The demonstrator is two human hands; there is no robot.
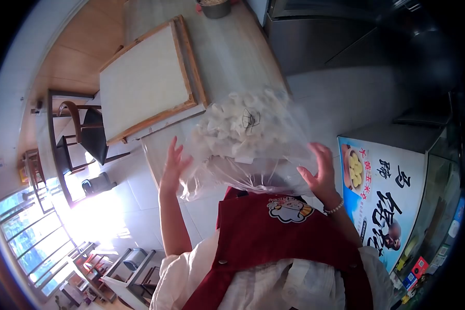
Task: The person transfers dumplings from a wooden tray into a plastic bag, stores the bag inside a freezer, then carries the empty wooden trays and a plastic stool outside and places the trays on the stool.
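Head view: a clear plastic bag fills the centre of the frame, over the near end of a pale table. It is bulky and wrinkled, packed with whitish lumps in its upper part; a black, scribble-like mark shows near the top. The lower part is looser, with shiny creases running towards a dark red apron at bottom centre. Hazy plastic blurs the contents, and the bag hides part of the table edge.

The left hand, left of the bag, has its fingers spread wide. The right hand, on the bag's right and above a beaded bracelet, is also wide, thumb apart from the curved fingers. Whether either touches the plastic, I cannot tell.

At upper left lies a wood-framed board with a pale surface; at top centre, a metal bowl. Chairs stand at left, a lettered sign at right. Glare washes out the floor at lower left.
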